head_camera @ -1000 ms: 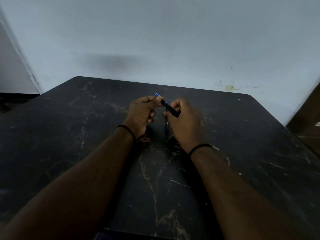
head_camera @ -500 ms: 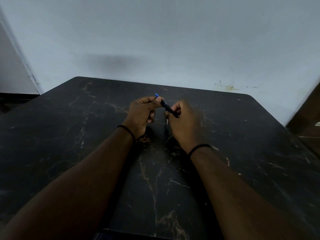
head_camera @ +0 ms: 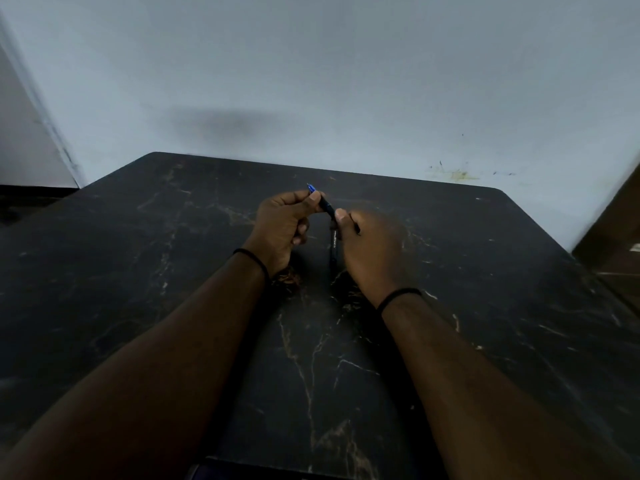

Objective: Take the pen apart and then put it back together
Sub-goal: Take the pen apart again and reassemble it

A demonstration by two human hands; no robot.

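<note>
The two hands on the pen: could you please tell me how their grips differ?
The left hand pinches the pen near its blue tip, while the right hand grips its lower, dark end. The left hand sits farther from the camera than the right hand. Both wear dark wristbands.

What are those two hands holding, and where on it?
A dark pen piece: the left hand pinches it near the blue tip, the right hand grips its other end. Another dark piece hangs below the right hand.

I see one head view only, looking forward and down over the dark marble table (head_camera: 485, 306), close above it, facing the pale wall (head_camera: 311, 64) behind.
</note>
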